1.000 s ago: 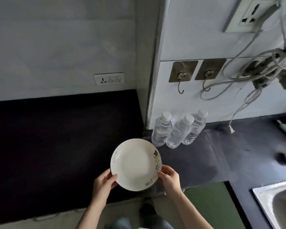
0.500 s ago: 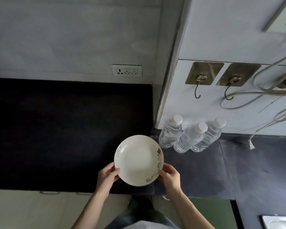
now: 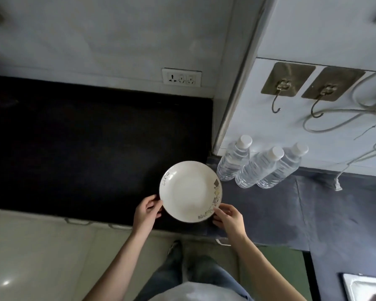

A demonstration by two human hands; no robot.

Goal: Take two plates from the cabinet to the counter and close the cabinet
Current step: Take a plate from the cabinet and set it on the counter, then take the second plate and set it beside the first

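Observation:
A white plate (image 3: 189, 190) with a small printed pattern along its right rim sits level over the near part of the dark counter (image 3: 85, 144). My left hand (image 3: 147, 210) holds its lower left rim, my right hand (image 3: 227, 216) its lower right rim. I cannot tell whether the plate rests on the counter or hovers just above it. Only one plate shows; any second plate beneath it is hidden. The cabinet is out of view.
Three clear water bottles (image 3: 256, 168) with white caps stand just right of the plate against the wall. A socket strip (image 3: 181, 78) sits on the back wall. Two hooks (image 3: 285, 92) and loose cables (image 3: 356, 111) hang at right. A steel sink (image 3: 365, 287) corner shows bottom right.
The view has swung left and downward, so the bottles and hooks sit further right. The plate has stayed between both hands, low over the counter's near edge.

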